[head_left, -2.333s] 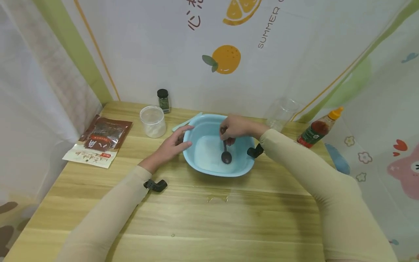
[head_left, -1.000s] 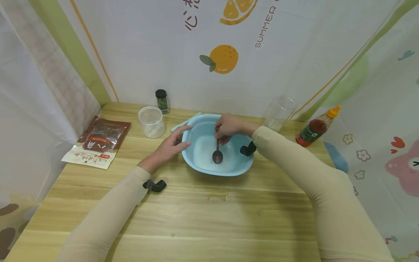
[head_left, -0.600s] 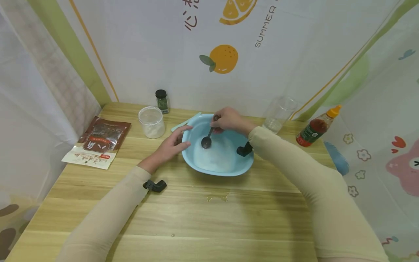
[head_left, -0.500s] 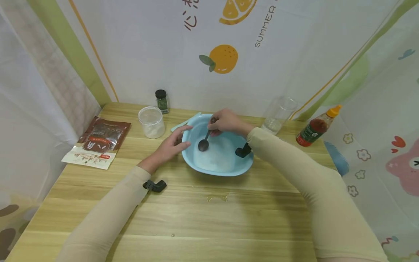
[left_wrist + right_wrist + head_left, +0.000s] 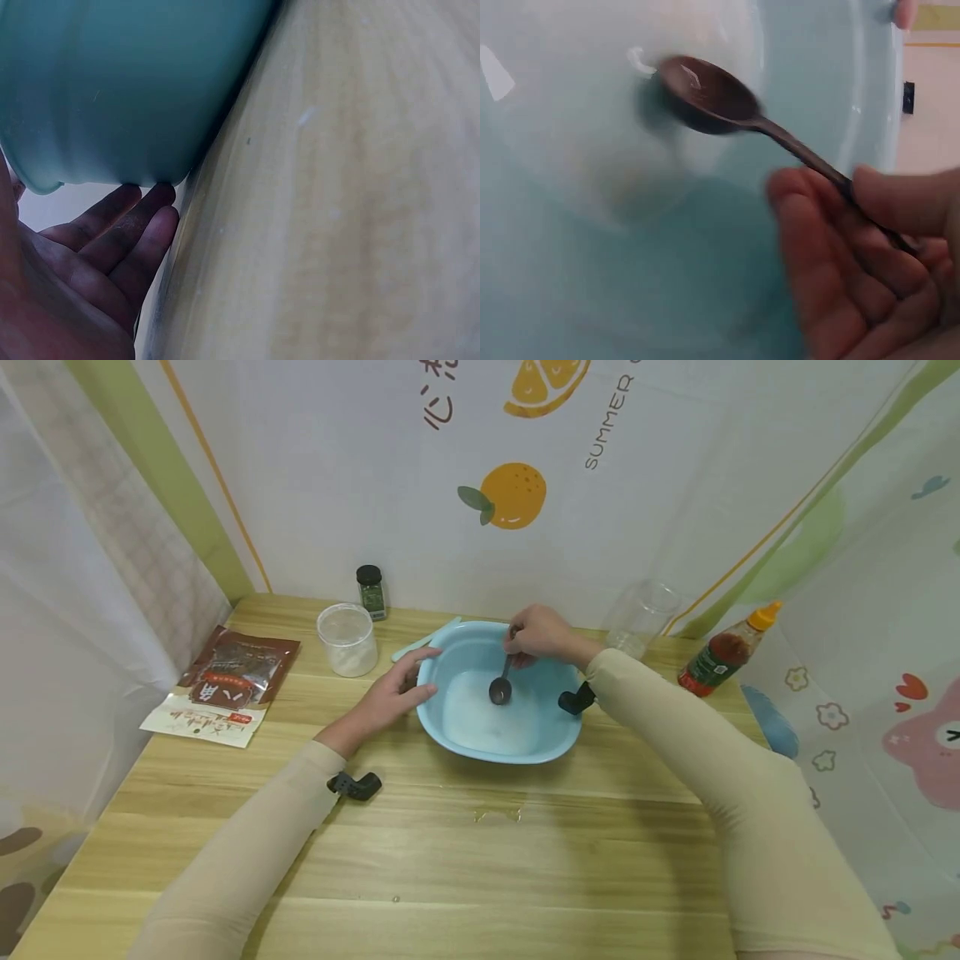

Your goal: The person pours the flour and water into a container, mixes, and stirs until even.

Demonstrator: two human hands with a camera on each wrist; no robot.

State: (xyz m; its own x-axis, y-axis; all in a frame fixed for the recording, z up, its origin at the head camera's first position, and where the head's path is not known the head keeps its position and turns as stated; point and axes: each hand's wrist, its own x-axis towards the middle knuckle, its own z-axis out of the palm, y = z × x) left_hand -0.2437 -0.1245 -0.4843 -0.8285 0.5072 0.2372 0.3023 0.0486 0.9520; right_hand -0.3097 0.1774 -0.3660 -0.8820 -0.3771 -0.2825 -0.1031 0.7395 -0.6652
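A pale blue basin (image 5: 431,727) stands on the wooden table, whitish and shiny over its bottom. My right hand (image 5: 543,633) pinches a dark brown spoon (image 5: 500,691) by its handle, thumb on top. The right wrist view shows the spoon's bowl (image 5: 709,94) facing up inside the basin, wet and glinting. At the basin's left side, my left hand (image 5: 386,702) rests its thumb and forefinger on the rim. In the left wrist view, the other fingers (image 5: 154,244) lie fairly straight against the outer wall.
Left of the basin are a clear jar (image 5: 348,642), a black-capped spice bottle (image 5: 371,595) and a brown packet (image 5: 232,681). A light blue utensil (image 5: 423,641) lies behind the rim. On the right stand a clear glass (image 5: 645,614) and a red sauce bottle (image 5: 723,652).
The spoon has travelled within the basin, first leftward to its left side, then back right toward the middle. My left hand keeps its place at the rim.
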